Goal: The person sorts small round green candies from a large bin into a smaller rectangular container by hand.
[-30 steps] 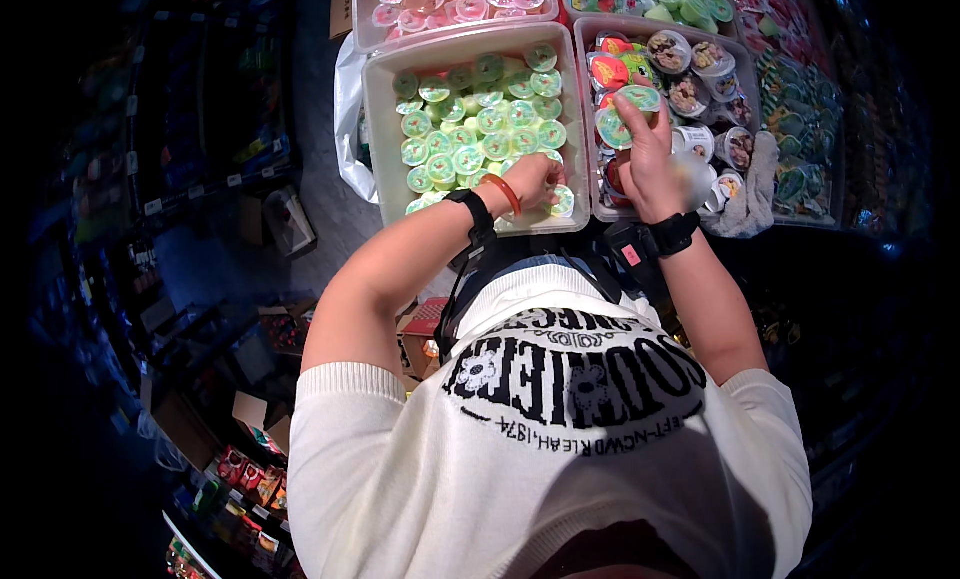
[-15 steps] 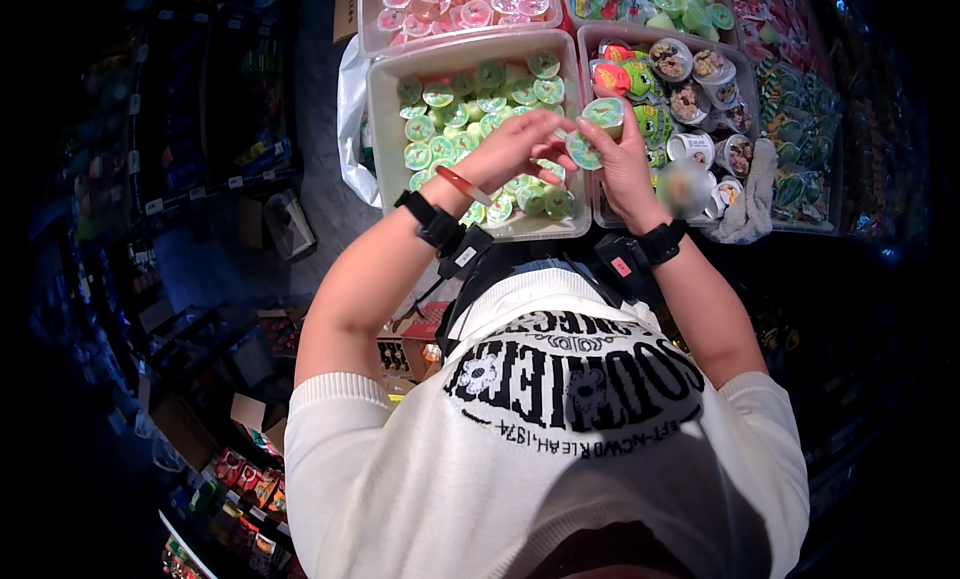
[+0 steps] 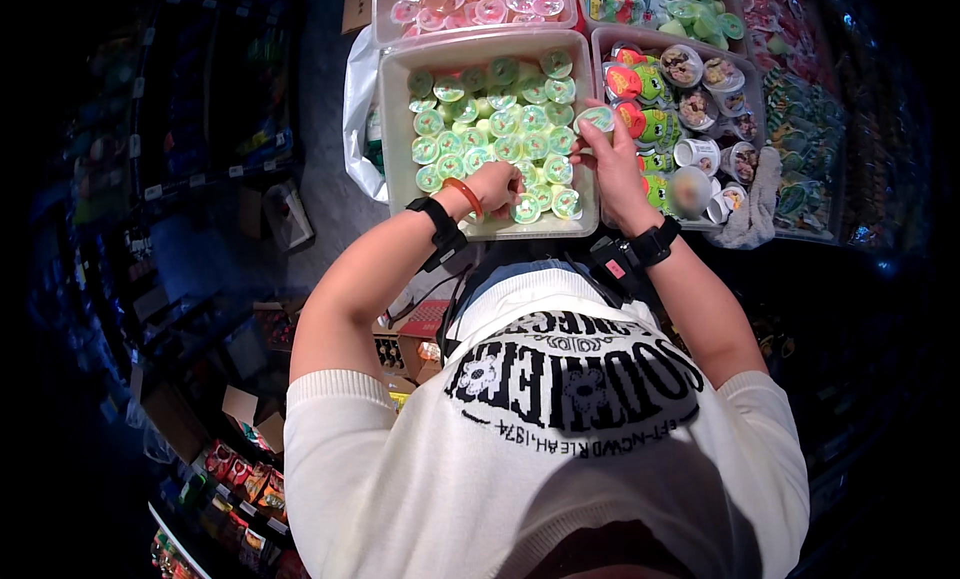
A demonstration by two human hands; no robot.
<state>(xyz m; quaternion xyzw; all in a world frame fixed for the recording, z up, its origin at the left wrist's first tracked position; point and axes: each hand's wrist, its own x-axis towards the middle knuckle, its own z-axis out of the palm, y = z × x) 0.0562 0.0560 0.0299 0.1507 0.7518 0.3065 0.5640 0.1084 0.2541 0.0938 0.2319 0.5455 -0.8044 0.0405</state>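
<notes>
A clear plastic bin [image 3: 390, 129] in front of me holds many green jelly cups [image 3: 480, 139] with printed clear lids, most lying lid up. My left hand [image 3: 493, 187] reaches down into its near part, fingers curled in among the cups; whatever they grip is hidden under the hand. Above the bin's right rim, my right hand [image 3: 615, 169] pinches a single green jelly cup [image 3: 597, 118] between thumb and fingers, its lid tilted up.
Beyond lies a bin of pink jelly cups [image 3: 480, 9]. To the right, another bin [image 3: 750, 79] holds red-and-green character packs [image 3: 645, 124] and white-sided cups [image 3: 695, 109]. A fuzzy grey cloth [image 3: 755, 204] hangs over its corner. A white plastic bag [image 3: 362, 119] sits at left.
My left hand has moved away from my right and down into the green cups. The right hand now holds one cup where two showed near the hands, and has shifted slightly lower.
</notes>
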